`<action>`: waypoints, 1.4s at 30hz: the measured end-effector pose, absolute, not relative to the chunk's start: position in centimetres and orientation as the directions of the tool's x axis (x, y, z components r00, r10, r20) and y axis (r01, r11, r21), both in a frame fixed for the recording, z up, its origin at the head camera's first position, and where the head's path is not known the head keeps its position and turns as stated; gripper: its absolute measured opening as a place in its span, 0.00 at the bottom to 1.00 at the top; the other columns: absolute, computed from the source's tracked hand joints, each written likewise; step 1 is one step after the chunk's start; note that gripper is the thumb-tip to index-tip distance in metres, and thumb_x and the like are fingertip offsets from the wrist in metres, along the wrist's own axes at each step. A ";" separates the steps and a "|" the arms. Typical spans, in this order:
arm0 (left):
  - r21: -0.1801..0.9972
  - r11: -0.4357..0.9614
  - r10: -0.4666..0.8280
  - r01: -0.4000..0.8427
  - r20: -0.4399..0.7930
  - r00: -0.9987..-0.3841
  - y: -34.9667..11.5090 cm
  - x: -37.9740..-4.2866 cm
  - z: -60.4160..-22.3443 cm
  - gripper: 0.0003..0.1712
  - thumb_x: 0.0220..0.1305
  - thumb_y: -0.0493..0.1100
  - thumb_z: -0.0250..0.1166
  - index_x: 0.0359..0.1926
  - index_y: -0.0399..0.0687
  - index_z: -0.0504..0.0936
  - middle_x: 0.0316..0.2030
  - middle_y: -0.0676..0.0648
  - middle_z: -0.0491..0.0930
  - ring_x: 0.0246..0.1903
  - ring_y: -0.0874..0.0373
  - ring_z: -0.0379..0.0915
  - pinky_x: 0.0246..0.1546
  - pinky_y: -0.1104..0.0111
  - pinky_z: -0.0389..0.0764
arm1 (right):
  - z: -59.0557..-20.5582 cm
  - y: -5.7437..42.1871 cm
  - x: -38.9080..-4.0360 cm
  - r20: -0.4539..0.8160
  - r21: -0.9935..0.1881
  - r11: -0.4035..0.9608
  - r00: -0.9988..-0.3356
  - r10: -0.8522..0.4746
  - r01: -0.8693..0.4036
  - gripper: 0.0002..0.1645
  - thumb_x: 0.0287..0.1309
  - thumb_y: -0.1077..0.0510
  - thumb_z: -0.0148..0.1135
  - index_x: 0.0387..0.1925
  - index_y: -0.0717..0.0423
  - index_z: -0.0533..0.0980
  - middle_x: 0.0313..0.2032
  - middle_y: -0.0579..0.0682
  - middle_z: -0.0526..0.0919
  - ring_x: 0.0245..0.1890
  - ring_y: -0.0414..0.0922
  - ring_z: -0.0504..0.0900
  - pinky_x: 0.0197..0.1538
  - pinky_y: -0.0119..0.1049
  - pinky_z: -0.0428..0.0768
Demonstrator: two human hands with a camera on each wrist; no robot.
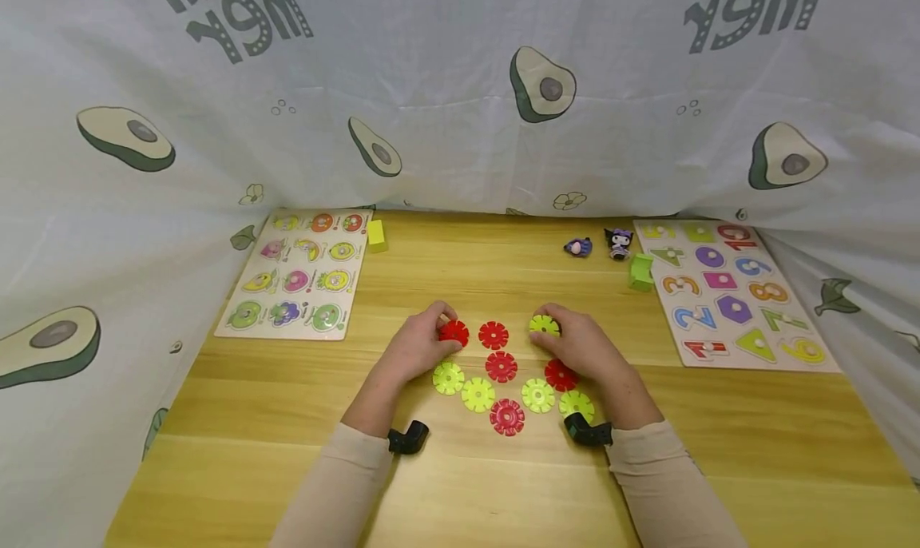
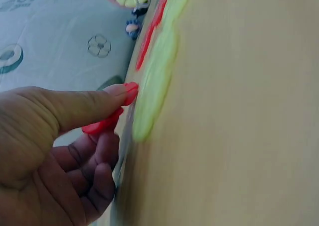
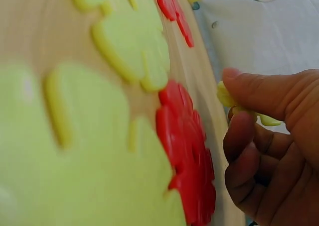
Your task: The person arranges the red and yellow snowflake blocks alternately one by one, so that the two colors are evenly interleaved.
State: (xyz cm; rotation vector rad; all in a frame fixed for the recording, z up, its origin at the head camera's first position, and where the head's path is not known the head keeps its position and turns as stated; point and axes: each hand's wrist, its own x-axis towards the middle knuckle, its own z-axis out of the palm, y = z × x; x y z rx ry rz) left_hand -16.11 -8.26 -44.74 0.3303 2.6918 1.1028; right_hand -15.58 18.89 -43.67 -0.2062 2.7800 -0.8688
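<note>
My left hand [image 1: 419, 345] pinches a red notched disc [image 1: 454, 333] between thumb and fingers; the left wrist view shows that red disc [image 2: 102, 124] under the thumb. A yellow-green notched disc [image 1: 544, 325] is pinched by my right hand [image 1: 579, 342], its edge [image 3: 227, 95] showing at the thumb tip in the right wrist view. Between the hands lie red discs, one at the top [image 1: 493, 335], one in the middle [image 1: 501, 366] and one nearest me [image 1: 507, 417]. Several yellow-green discs [image 1: 477, 395] lie around them. Another red disc [image 1: 561, 375] sits below the right hand.
At the left is a fruit puzzle board [image 1: 291, 275] with a yellow block [image 1: 377, 236] beside it. A number puzzle board [image 1: 733, 292] lies at the right, next to a green block [image 1: 641, 272]. Two small figures [image 1: 619, 244] stand at the back. A patterned curtain [image 1: 460, 133] hangs behind.
</note>
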 end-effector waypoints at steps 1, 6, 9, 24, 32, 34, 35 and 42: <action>0.717 0.686 0.272 0.123 -0.096 -0.958 -8.7 -16.4 -44.7 0.20 0.54 0.45 0.69 0.48 0.57 0.72 0.37 0.51 0.77 0.33 0.58 0.71 0.34 0.65 0.74 | -43.6 18.7 -15.6 -0.155 -0.586 0.806 -0.966 -0.205 -0.077 0.18 0.59 0.47 0.59 0.49 0.46 0.73 0.49 0.53 0.77 0.46 0.52 0.74 0.51 0.53 0.71; 0.713 0.695 0.199 0.096 -0.061 -0.978 -12.4 -17.7 -44.2 0.18 0.59 0.43 0.65 0.51 0.59 0.75 0.38 0.51 0.77 0.35 0.57 0.72 0.37 0.63 0.75 | -43.5 17.1 -15.4 -0.092 -0.643 0.754 -0.965 -0.247 -0.132 0.16 0.64 0.50 0.54 0.51 0.49 0.74 0.53 0.54 0.75 0.57 0.54 0.69 0.58 0.54 0.66; 0.704 0.707 0.153 0.068 -0.059 -0.986 -15.2 -18.3 -44.0 0.19 0.61 0.43 0.63 0.53 0.58 0.74 0.38 0.48 0.77 0.35 0.54 0.72 0.35 0.62 0.74 | -43.2 15.7 -15.4 -0.065 -0.654 0.738 -0.960 -0.272 -0.165 0.17 0.66 0.53 0.50 0.53 0.53 0.72 0.54 0.56 0.73 0.59 0.55 0.67 0.59 0.54 0.65; 0.583 0.812 0.077 0.003 -0.102 -0.992 -19.8 -19.4 -44.2 0.29 0.57 0.48 0.66 0.58 0.45 0.72 0.54 0.39 0.69 0.54 0.43 0.64 0.56 0.49 0.64 | -43.7 4.0 -17.4 -0.045 -0.733 0.649 -0.936 -0.349 -0.207 0.21 0.58 0.55 0.61 0.54 0.46 0.71 0.22 0.47 0.69 0.16 0.40 0.65 0.21 0.32 0.66; 0.542 0.839 0.063 0.036 -0.033 -0.997 -19.2 -19.6 -44.9 0.26 0.59 0.50 0.65 0.55 0.42 0.76 0.51 0.39 0.72 0.51 0.44 0.68 0.53 0.52 0.68 | -44.9 0.8 -20.6 -0.067 -0.663 0.730 -0.958 -0.280 -0.167 0.23 0.58 0.54 0.61 0.56 0.47 0.71 0.18 0.43 0.74 0.18 0.39 0.71 0.23 0.32 0.70; 0.530 0.847 0.057 0.045 -0.006 -0.998 -19.0 -19.6 -45.0 0.25 0.60 0.50 0.64 0.55 0.41 0.76 0.51 0.39 0.73 0.51 0.44 0.68 0.53 0.52 0.68 | -45.0 0.4 -21.3 -0.061 -0.635 0.752 -0.960 -0.274 -0.174 0.23 0.58 0.53 0.61 0.55 0.47 0.71 0.18 0.44 0.74 0.18 0.39 0.70 0.26 0.33 0.72; 0.525 0.850 0.053 0.046 0.003 -0.999 -18.9 -19.7 -45.0 0.25 0.60 0.51 0.63 0.55 0.41 0.76 0.51 0.39 0.73 0.52 0.44 0.68 0.53 0.52 0.68 | -45.0 0.2 -21.6 -0.058 -0.625 0.760 -0.960 -0.275 -0.180 0.22 0.58 0.53 0.62 0.55 0.47 0.71 0.18 0.44 0.74 0.19 0.40 0.70 0.28 0.34 0.73; 0.482 0.875 0.025 0.035 0.027 -0.999 -18.5 -20.3 -45.4 0.24 0.61 0.52 0.62 0.55 0.45 0.77 0.53 0.41 0.75 0.52 0.45 0.70 0.51 0.52 0.70 | -44.9 -1.0 -23.2 -0.093 -0.591 0.791 -0.960 -0.265 -0.161 0.22 0.58 0.50 0.61 0.54 0.45 0.70 0.38 0.48 0.82 0.36 0.43 0.78 0.42 0.38 0.76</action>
